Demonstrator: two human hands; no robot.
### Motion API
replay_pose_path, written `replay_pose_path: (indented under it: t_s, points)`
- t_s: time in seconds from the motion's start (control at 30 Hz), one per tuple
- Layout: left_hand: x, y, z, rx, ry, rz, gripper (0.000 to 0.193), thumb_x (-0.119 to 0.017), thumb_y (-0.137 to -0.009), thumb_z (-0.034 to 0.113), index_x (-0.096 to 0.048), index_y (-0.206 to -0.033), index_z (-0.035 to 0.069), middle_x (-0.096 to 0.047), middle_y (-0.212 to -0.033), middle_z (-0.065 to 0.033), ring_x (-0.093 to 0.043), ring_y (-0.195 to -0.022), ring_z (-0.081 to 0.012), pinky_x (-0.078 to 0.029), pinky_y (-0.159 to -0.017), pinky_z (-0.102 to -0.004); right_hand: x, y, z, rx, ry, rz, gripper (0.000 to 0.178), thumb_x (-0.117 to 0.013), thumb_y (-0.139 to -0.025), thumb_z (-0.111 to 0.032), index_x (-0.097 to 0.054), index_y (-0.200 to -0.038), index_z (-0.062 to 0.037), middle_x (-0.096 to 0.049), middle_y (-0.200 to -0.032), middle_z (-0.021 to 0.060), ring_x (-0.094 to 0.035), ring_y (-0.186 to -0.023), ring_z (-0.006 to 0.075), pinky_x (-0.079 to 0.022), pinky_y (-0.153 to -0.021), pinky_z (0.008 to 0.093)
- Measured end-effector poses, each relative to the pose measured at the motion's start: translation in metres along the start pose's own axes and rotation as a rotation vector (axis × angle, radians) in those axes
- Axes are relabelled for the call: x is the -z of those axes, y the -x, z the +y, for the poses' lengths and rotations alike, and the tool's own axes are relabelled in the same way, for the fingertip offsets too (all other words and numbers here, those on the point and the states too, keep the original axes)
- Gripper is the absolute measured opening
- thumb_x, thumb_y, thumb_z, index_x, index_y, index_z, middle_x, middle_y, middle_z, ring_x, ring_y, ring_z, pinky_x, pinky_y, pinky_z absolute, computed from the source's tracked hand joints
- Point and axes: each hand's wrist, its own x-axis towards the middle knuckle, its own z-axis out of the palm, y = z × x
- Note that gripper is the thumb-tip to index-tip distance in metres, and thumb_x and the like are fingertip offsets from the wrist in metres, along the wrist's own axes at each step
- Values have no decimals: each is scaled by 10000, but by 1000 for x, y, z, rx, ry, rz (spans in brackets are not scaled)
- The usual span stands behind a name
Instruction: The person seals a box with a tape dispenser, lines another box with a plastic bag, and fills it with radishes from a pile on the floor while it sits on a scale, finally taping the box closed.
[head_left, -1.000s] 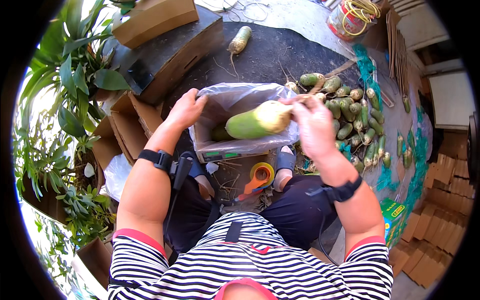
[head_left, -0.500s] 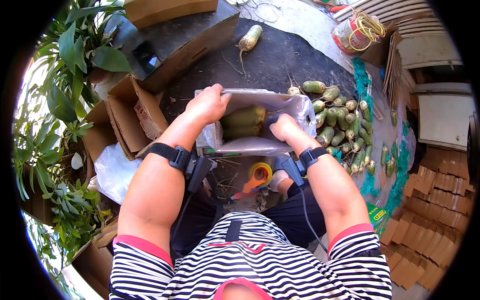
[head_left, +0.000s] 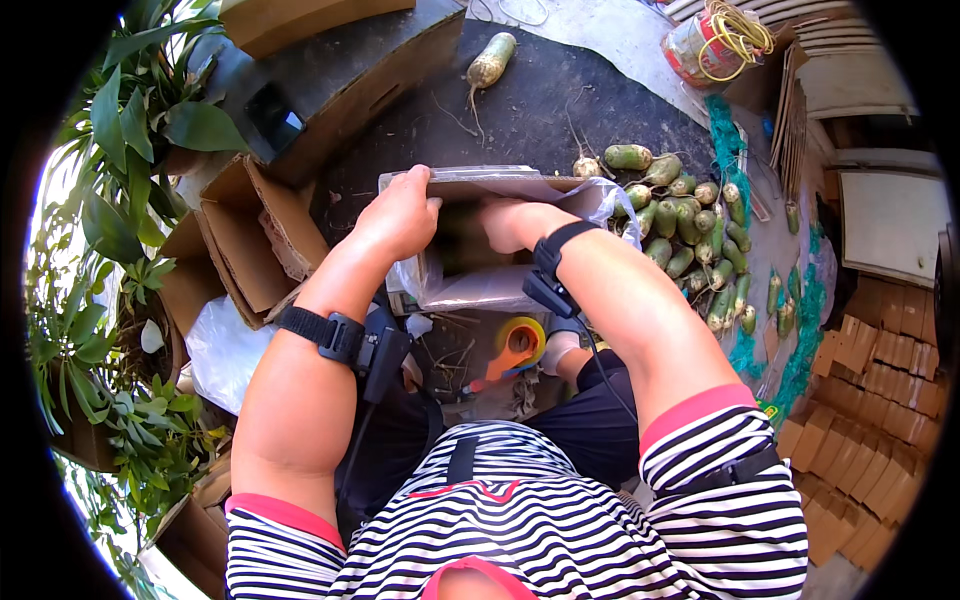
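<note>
In front of me is a cardboard box (head_left: 545, 188) lined with a clear plastic bag (head_left: 607, 200) that spreads over its right side. Green radishes (head_left: 458, 238) lie inside it, dim and partly hidden between my hands. My left hand (head_left: 400, 212) is closed on the box's far left rim and the liner there. My right hand (head_left: 508, 222) reaches down into the box beside the radishes; its fingers are out of sight. Below the box, an orange tape dispenser (head_left: 512, 355) with a yellow roll lies by my foot.
A pile of green radishes (head_left: 685, 220) covers the ground to the right, near green netting (head_left: 725, 135). One radish (head_left: 490, 60) lies apart on the dark sheet. Open cartons (head_left: 262, 240) and plants (head_left: 120, 120) stand left; stacked cardboard (head_left: 860, 430) is at right.
My right hand has moved left, from the box's right part to its middle over the radishes. My left hand still grips the rim, slightly shifted left.
</note>
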Motion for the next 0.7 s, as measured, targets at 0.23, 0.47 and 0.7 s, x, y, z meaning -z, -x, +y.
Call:
replay_pose_path:
  t_s: [0.23,0.47,0.7]
  points:
    - [-1,0,5,46,-28,-16,354,-561,-922,196,-502,-1208,-3,-563,-1253,-250,-544,-1176,-400,-458,-967,-445,-7,-7,17,136,119,-89,522,-548,-826,-102,-522,-1336,4,-420,-1451,235,-433,-1332,358,-368,-1100,395]
    - [-1,-10,0,45,-40,51,376,-567,-912,276,-558,-1196,29,-611,-1176,-250,-580,-1100,-418,-465,-935,-469,20,34,31,144,-164,-104,459,-569,-828,-156,-615,-1267,-28,-607,-1296,178,-570,-1202,332,-444,-1013,398]
    - [-10,-18,-13,-51,-53,119,382,-605,-914,333,-594,-1148,32,-649,-1086,-235,-617,-1044,-401,-483,-882,-433,14,239,149,310,-1240,504,372,-584,-922,-96,-595,-1289,-32,-646,-1227,89,-630,-1096,179,-485,-945,311]
